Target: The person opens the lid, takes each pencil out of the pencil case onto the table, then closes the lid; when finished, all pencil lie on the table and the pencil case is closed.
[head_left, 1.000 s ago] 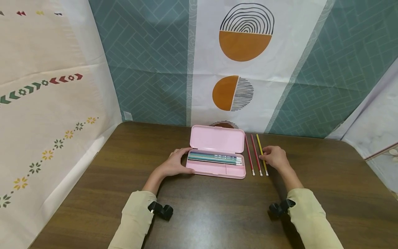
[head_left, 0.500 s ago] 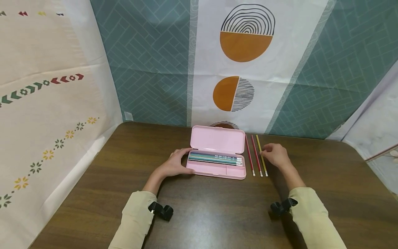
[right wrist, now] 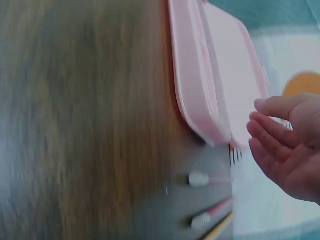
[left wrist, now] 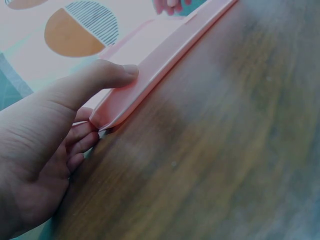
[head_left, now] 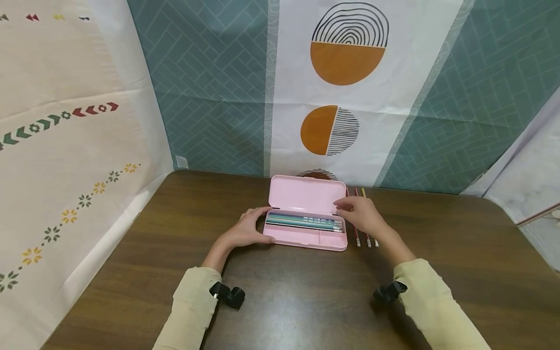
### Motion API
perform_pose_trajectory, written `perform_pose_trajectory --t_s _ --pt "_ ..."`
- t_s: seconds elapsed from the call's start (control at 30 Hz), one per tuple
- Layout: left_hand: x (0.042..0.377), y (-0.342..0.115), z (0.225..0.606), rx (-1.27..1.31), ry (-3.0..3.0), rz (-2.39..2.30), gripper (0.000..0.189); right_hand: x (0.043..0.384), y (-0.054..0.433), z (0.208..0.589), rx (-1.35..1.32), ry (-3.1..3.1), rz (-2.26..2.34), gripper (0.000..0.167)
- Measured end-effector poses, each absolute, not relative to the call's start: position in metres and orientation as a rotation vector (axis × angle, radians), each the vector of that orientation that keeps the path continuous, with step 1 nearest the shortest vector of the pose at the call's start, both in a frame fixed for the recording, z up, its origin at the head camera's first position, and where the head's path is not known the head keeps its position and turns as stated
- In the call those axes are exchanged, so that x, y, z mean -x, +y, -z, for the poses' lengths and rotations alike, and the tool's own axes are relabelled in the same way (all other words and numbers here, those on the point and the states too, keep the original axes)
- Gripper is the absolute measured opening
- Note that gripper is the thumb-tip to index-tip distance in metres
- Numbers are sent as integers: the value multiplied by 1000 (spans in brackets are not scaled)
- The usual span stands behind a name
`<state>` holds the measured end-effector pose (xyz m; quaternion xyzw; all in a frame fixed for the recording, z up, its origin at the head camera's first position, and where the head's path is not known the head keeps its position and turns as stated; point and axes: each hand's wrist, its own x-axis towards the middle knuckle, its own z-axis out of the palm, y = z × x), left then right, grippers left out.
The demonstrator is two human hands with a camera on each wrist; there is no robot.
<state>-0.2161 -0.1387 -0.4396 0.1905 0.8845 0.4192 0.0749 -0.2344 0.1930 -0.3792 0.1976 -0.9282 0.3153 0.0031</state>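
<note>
A pink pencil case (head_left: 297,236) lies on the table with its lid (head_left: 306,192) raised at the back. Several pencils (head_left: 302,222) in blue, green and black lie side by side in its rear compartment. My left hand (head_left: 245,233) grips the case's left end, the thumb (left wrist: 125,76) on the front edge and the fingers round the corner. Over the right end, by the lid, hovers my right hand (head_left: 362,215), fingers loosely bent and holding nothing. Two red pencils (head_left: 357,235) and a yellow pencil (head_left: 363,192) lie right of the case, partly hidden by that hand.
The brown wooden table (head_left: 280,296) carries all of these. Behind its far edge hangs a patterned cloth (head_left: 210,97), with another decorated cloth (head_left: 78,146) at the left. Each wrist wears a black camera (head_left: 236,297).
My right hand has left the yellow pencil and moved left, above the red pencils to the case's right end. My left hand keeps its grip, and the pencils stay in place.
</note>
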Motion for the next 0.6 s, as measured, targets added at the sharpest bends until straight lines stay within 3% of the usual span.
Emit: perform_pose_trajectory --t_s 0.23,0.6 --pt "216 -138 439 -558 2653 -1255 91 232 167 382 -793 -2969 -1027 20" --pt "214 -138 438 -554 2651 -1258 92 231 150 396 -858 -2969 -1196 19"
